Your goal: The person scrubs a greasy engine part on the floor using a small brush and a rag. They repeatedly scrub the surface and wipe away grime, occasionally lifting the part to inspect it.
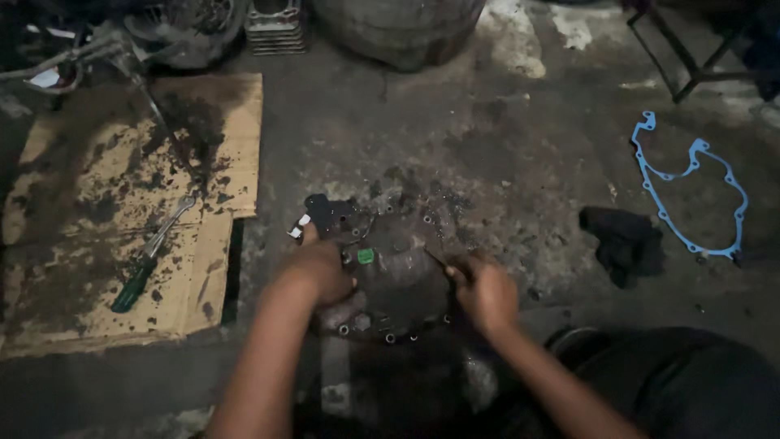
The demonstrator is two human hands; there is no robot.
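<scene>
Engine cover with small green label

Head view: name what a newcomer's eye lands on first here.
A greasy metal engine cover lies on the stained floor at centre, the left hand pressed on its left edge and the right hand holding a thin tool against its right side. A bright blue gasket lies at far right, and oil-blotched cardboard with a green-handled screwdriver at left.

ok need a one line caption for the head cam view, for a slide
Left hand steadies a greasy engine cover on the floor while the right hand works a thin tool at it.
</scene>
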